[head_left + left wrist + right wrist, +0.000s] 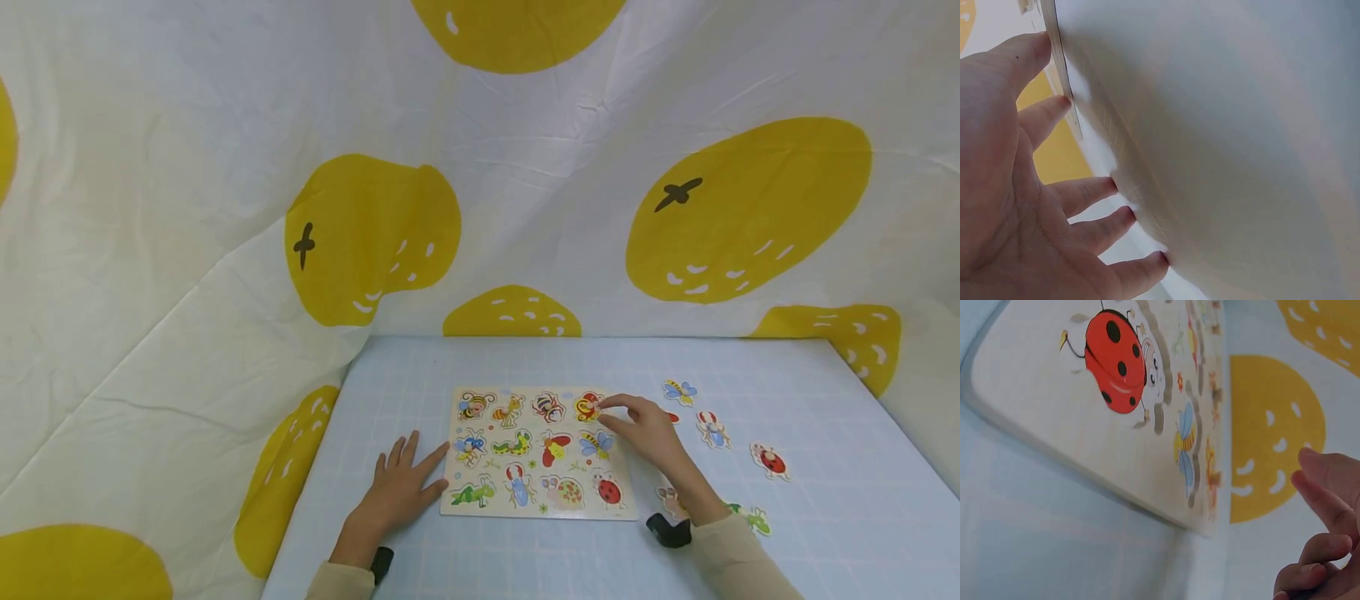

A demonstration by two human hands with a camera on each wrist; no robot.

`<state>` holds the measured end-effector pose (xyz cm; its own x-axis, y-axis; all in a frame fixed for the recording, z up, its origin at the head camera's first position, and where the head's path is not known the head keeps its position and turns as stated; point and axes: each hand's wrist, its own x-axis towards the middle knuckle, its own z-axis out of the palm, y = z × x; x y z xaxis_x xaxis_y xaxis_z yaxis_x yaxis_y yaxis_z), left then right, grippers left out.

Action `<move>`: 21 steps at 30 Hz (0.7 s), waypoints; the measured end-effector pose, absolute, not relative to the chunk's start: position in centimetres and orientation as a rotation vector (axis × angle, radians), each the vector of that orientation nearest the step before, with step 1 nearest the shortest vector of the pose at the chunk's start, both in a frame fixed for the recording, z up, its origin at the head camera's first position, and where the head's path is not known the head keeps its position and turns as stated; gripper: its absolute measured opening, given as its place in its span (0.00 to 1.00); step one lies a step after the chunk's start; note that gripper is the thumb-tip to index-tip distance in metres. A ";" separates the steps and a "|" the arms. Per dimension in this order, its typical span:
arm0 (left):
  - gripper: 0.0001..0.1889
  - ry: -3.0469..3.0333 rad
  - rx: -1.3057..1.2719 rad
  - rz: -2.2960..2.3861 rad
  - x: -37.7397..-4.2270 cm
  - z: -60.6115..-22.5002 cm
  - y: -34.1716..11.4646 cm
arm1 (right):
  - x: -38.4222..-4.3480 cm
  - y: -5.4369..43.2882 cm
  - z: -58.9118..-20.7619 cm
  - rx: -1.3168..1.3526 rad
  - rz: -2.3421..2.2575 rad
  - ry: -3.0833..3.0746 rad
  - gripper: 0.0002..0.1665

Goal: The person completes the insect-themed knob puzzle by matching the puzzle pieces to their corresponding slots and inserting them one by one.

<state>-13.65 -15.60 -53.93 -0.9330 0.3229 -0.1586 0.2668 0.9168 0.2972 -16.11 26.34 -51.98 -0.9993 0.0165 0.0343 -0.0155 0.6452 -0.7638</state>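
Observation:
A wooden insect puzzle board (531, 510) lies on the cloth with rows of colourful bugs. My left hand (401, 492) rests flat at its left side, fingers spread; in the left wrist view, the thumb and index fingertips touch the board edge (1060, 65). At the top right corner, my right hand (647, 429) holds its thumb and index fingertip slightly apart, right beside the red-and-yellow bug (587, 407). Nothing shows between those fingertips in the right wrist view, where the other fingers (1310, 575) are curled. A ladybug picture (1116, 365) sits in a recess there.
Loose pieces lie right of the board: a blue-winged bee (680, 392), a stag beetle (713, 430), a ladybug (770, 461), a green bug (757, 521) and a snail (670, 502) partly behind my right arm. A red piece (672, 417) is mostly hidden by my right hand. Patterned cloth (525, 208) hangs behind.

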 end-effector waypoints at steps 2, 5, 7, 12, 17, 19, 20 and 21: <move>0.31 2.876 0.449 0.404 -13.6 -53.9 -15.6 | -16.0 27.0 -52.0 -0.034 1.302 -2.820 0.17; 0.31 2.878 0.452 0.403 -13.6 -53.9 -15.6 | -15.7 28.0 -52.0 -0.091 1.270 -2.829 0.18; 0.31 2.880 0.454 0.400 -13.6 -54.0 -15.6 | -15.5 28.6 -52.0 -0.130 1.262 -2.827 0.19; 0.31 2.879 0.455 0.393 -13.7 -54.1 -15.7 | -15.1 29.8 -51.8 -0.239 1.285 -2.791 0.22; 0.31 2.876 0.453 0.394 -13.7 -54.0 -15.7 | -15.2 30.9 -52.0 -0.350 1.318 -2.769 0.23; 0.31 2.876 0.452 0.394 -13.7 -54.0 -15.7 | -15.3 31.2 -52.2 -0.382 1.326 -2.762 0.24; 0.31 2.876 0.452 0.396 -13.7 -54.0 -15.6 | -15.3 31.4 -52.3 -0.392 1.333 -2.757 0.24; 0.31 2.873 0.449 0.398 -13.6 -54.0 -15.6 | -15.3 31.6 -52.4 -0.399 1.333 -2.756 0.24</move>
<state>-13.64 -15.62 -53.97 -0.9324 0.3243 -0.1595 0.2687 0.9172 0.2942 -15.34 31.58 -52.45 -0.9651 0.2543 -0.0630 0.2072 0.5938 -0.7775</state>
